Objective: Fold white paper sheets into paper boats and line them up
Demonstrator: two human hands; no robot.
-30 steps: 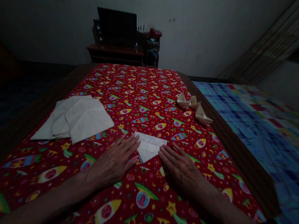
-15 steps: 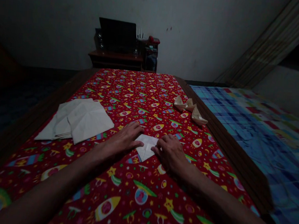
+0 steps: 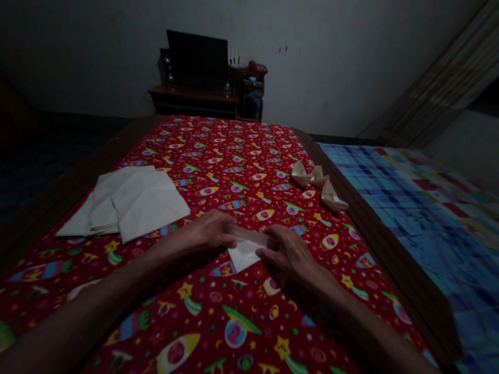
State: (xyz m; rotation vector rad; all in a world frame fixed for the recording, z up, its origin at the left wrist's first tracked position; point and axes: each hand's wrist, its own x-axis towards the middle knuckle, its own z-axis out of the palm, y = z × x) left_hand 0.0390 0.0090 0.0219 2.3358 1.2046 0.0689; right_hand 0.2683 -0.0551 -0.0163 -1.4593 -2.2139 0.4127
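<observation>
A small folded white paper (image 3: 245, 250) lies on the red rocket-print cloth (image 3: 220, 334) in front of me. My left hand (image 3: 205, 234) pinches its far left corner and my right hand (image 3: 290, 251) pinches its far right corner. Between the fingers the far edge of the paper is lifted and turned toward me. The paper's near point still rests on the cloth.
A stack of white paper sheets (image 3: 131, 201) lies to the left. Folded paper boats (image 3: 319, 184) sit near the table's right edge. A blue checked mat (image 3: 436, 225) is on the right. A dark cabinet with a screen (image 3: 206, 74) stands against the far wall.
My hands went from lying flat beside the paper to gripping its far corners. The far edge has been raised and folded toward me.
</observation>
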